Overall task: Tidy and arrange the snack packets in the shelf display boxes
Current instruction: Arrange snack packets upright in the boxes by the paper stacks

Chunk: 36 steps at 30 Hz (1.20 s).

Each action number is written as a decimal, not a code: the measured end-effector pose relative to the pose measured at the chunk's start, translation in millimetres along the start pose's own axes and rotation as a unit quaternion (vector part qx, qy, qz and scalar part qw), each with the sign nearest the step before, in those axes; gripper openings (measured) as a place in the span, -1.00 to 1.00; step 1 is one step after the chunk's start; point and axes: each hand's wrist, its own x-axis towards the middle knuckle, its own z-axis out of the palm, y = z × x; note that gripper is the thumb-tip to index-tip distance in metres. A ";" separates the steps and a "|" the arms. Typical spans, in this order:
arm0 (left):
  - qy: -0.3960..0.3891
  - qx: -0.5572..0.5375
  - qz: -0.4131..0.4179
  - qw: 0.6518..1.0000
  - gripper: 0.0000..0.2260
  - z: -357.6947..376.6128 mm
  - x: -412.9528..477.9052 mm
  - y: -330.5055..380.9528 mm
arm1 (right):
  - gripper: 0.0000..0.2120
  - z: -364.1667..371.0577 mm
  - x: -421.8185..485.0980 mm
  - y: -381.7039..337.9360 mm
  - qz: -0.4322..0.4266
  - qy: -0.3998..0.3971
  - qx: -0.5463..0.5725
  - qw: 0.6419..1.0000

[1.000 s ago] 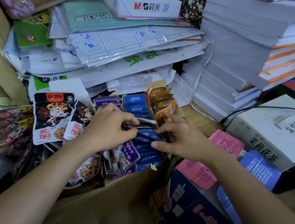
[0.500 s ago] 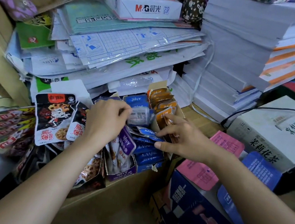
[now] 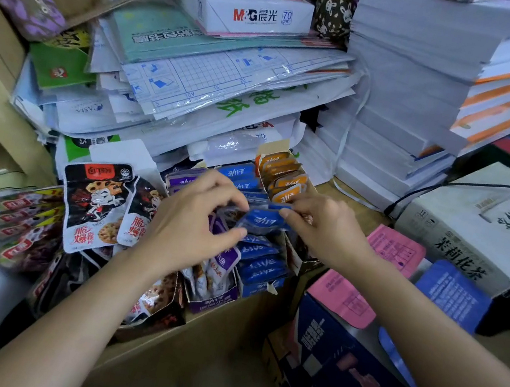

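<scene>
Three narrow display boxes stand side by side on the wooden shelf: a purple box (image 3: pixel 211 302), a blue box (image 3: pixel 260 287) and an orange box (image 3: pixel 297 263), each with matching small snack packets. Over the blue box, both hands pinch one blue packet (image 3: pixel 262 221). My left hand (image 3: pixel 190 219) holds its left edge between thumb and fingers. My right hand (image 3: pixel 322 228) grips its right end with fingertips. Orange packets (image 3: pixel 283 177) stand in a row behind my right hand. Purple packets (image 3: pixel 222 262) lean below my left hand.
Black lotus-chip packets (image 3: pixel 93 203) and more snack bags (image 3: pixel 14 230) crowd the left. Stacked paper and plastic sleeves (image 3: pixel 217 85) rise behind the boxes; white reams (image 3: pixel 407 83) to the right. A tea carton (image 3: pixel 478 224), pink flaps (image 3: pixel 396 250) and a dark blue carton (image 3: pixel 345 370) lie right and below.
My left hand moved from the purple packets back toward the blue box. Both hands have lifted a single blue packet above the row and hold it between them.
</scene>
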 end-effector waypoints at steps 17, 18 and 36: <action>0.087 0.176 -0.057 0.979 -0.77 21.5 -11.4 9.6 | -0.47 0.6 -10.1 6.7 -0.026 -0.047 0.009 0.999; 0.099 0.180 -0.069 0.976 -0.77 21.9 -10.4 8.4 | -0.34 -0.3 -13.1 5.7 -0.026 -0.069 0.004 0.997; 0.067 0.221 -0.047 0.972 -0.69 31.9 -10.9 9.3 | -0.33 9.5 -13.7 9.6 -0.026 -0.012 0.010 1.000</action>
